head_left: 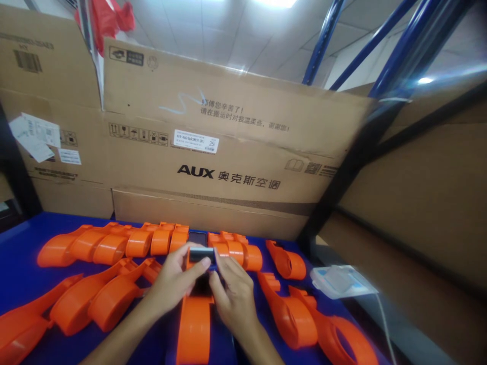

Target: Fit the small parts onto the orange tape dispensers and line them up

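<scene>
While both hands work over the orange housing [195, 324] at the counter's [23, 263] near edge, the left hand [173, 284] pinches a small dark part [201, 253] at its top; the right hand [234, 296] presses there too. Dark part looks unseated; orange shells [114, 243] around this housing mostly bare, so likely early.

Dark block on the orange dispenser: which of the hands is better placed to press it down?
Probably the left hand: its thumb already lies along the dark block atop the orange dispenser. The right hand sits lower, fingers below the block.
</scene>
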Demonstrator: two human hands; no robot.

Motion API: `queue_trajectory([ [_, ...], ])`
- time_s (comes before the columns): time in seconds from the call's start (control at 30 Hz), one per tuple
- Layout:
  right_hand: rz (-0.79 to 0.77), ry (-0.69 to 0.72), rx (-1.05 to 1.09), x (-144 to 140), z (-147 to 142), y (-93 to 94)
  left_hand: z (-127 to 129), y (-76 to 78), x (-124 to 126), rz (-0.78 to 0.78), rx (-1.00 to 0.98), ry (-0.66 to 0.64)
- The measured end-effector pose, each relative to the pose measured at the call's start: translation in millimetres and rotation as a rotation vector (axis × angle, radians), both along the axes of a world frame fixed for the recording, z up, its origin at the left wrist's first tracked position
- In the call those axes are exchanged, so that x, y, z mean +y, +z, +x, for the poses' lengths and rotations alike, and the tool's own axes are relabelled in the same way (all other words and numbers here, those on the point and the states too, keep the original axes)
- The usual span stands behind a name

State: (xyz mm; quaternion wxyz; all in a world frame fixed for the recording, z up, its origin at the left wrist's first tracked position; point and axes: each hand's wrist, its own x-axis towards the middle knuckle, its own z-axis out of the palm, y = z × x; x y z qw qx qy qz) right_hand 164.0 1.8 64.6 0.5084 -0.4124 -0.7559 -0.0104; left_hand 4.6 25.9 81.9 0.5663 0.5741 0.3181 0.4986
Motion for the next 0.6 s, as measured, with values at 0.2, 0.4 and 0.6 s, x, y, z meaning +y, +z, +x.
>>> queue_trajectory([
  [0.2,-0.018,0.015,0.004,2.1,3.2,4.2,-0.2,-4.8,4.8,-0.038,-0.038,-0.019],
  [0.4,-0.013,0.051,-0.148,3.6,8.6,7.8,-0.1,-5.7,7.8,-0.217,-0.162,0.023],
  [0.6,0.095,-0.043,-0.207,7.7,8.1,-4.1,1.7,-8.0,7.5,-0.284,-0.180,-0.009],
])
